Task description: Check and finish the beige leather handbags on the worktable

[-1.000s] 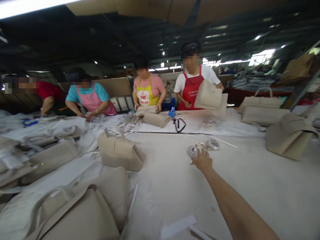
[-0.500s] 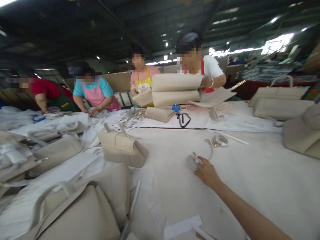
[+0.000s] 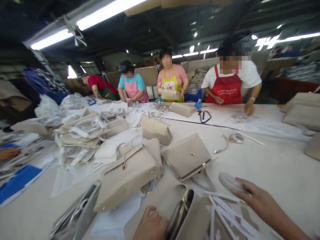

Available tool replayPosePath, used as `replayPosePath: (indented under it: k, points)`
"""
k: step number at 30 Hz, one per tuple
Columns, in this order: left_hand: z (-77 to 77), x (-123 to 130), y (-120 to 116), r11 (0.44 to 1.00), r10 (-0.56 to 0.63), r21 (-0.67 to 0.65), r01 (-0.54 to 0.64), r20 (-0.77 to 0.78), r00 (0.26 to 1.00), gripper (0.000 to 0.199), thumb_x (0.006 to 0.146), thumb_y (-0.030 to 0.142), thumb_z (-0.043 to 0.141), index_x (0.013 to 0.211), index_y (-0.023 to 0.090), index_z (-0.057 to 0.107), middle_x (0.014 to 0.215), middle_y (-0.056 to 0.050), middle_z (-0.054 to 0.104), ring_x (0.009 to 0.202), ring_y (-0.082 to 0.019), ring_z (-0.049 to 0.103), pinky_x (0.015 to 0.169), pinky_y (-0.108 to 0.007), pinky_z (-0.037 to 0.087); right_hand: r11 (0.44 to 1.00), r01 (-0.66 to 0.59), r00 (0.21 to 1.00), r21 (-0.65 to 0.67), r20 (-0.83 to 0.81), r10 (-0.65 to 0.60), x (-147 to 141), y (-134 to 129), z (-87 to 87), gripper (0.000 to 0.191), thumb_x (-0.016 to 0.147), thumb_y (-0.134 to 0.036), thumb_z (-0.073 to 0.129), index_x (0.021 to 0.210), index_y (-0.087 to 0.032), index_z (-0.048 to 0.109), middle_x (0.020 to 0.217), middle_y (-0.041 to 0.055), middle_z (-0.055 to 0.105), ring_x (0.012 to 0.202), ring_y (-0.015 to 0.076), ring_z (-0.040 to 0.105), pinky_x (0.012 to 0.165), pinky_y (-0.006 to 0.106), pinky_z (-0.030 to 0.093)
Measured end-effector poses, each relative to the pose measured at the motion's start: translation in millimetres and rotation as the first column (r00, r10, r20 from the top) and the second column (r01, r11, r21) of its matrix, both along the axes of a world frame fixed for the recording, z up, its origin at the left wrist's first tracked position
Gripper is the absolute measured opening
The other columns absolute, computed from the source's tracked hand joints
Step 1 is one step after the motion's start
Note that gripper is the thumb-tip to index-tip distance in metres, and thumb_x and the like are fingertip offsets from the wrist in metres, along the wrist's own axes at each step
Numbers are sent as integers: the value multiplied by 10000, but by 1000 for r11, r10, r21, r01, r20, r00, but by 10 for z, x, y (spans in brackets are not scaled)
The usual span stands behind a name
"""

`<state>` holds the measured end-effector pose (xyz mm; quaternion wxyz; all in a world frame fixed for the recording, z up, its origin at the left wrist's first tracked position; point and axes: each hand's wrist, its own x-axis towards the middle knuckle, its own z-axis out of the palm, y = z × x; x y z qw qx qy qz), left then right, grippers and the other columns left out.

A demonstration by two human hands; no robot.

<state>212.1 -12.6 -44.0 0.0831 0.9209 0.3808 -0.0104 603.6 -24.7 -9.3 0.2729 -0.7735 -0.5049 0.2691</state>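
Note:
My left hand (image 3: 151, 224), at the bottom of the view, has its fingers curled on a beige handbag (image 3: 166, 196). That bag gapes open beside the hand, with gold-coloured metal showing inside. To the right, my right hand (image 3: 257, 200) grips a coiled strap (image 3: 230, 182) in what looks like clear wrapping, just above the table. Another beige handbag (image 3: 188, 155) with a small gold clasp lies beyond my hands. A larger handbag (image 3: 130, 175) with a top handle leans to the left. White strips (image 3: 225, 213) lie under my right hand.
A strap with gold hooks (image 3: 227, 143) and a wrapped coil (image 3: 236, 137) lie on the white table (image 3: 280, 166). Bag parts are heaped at left (image 3: 80, 133) near a blue tray (image 3: 20, 181). Several co-workers stand across the table; another person's hand (image 3: 10, 153) shows at far left.
My right hand has lifted the coiled strap off the table and brought it nearer. My left hand has come into view on a handbag. The co-worker at right no longer holds the large beige piece.

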Motion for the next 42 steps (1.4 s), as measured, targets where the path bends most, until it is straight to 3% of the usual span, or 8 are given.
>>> replayPosePath:
  k: [3, 6, 9, 13, 17, 22, 32, 42]
  points:
    - [389, 17, -40, 1000, -14, 16, 13, 37, 999, 44, 795, 211, 522, 782, 193, 560, 730, -18, 654, 736, -168, 577, 904, -406, 349, 992, -107, 923, 65, -363, 123, -565, -182, 649, 569, 685, -545, 600, 1137, -202, 569, 1124, 79, 640, 988, 279, 600, 911, 404, 464]
    - [725, -21, -159, 988, -146, 56, 143, 39, 989, 72, 829, 205, 476, 800, 188, 540, 744, -12, 646, 757, -165, 562, 926, -394, 295, 924, -307, 794, 229, -474, 382, -1234, -309, 989, 447, 754, -437, 602, 1132, -203, 564, 1230, 88, 569, 1087, 255, 539, 964, 386, 415]
    - [815, -97, -350, 963, -252, 104, 248, 35, 967, 109, 853, 200, 449, 792, 190, 538, 752, -12, 650, 780, -170, 562, 943, -390, 269, 854, -397, 730, 336, -448, 515, -1843, -384, 988, 353, 798, -386, 563, 1100, -203, 561, 1276, 87, 513, 1132, 233, 493, 972, 382, 398]
    - [658, -212, -565, 963, -271, 11, 270, 3, 963, 96, 820, 193, 484, 804, 167, 575, 772, -56, 678, 793, -197, 597, 913, -394, 321, 852, -369, 799, 371, -341, 495, -2305, -461, 703, 244, 804, -373, 541, 962, -190, 577, 1258, 93, 509, 1139, 234, 474, 991, 398, 367]
    - [517, -325, -656, 968, 57, -243, -59, -17, 998, 220, 808, 312, 500, 842, 135, 627, 816, -119, 705, 794, -247, 641, 845, -409, 399, 916, -286, 856, 281, -355, 376, -2335, -690, 389, 348, 811, -421, 524, 1075, -196, 540, 1228, 96, 529, 1164, 251, 456, 1016, 418, 336]
    - [511, -409, -706, 926, 181, -340, -161, 28, 983, 292, 809, 401, 475, 818, 174, 657, 846, -110, 715, 852, -273, 648, 801, -394, 443, 934, -319, 803, 160, -478, 356, -2253, -1141, 313, 402, 828, -448, 500, 1168, -234, 491, 1239, 55, 534, 1152, 225, 475, 1004, 352, 361]
    - [449, -456, -741, 924, 231, -341, -174, 134, 964, 227, 840, 293, 436, 830, 207, 646, 883, -52, 718, 872, -218, 646, 826, -364, 425, 715, -698, 699, -26, -240, 674, -2298, -1453, 599, 279, 834, -446, 490, 942, -205, 578, 1235, 81, 536, 1182, 237, 438, 1006, 360, 328]
    - [465, -403, -943, 977, 179, -158, -147, 212, 961, 211, 876, 236, 410, 779, 156, 580, 795, -60, 670, 833, -196, 590, 850, -377, 352, 620, -710, 621, -335, 118, 775, -2585, -1102, 732, 331, 879, -373, 311, 832, -166, 564, 876, 102, 657, 829, 214, 605, 752, 333, 431]
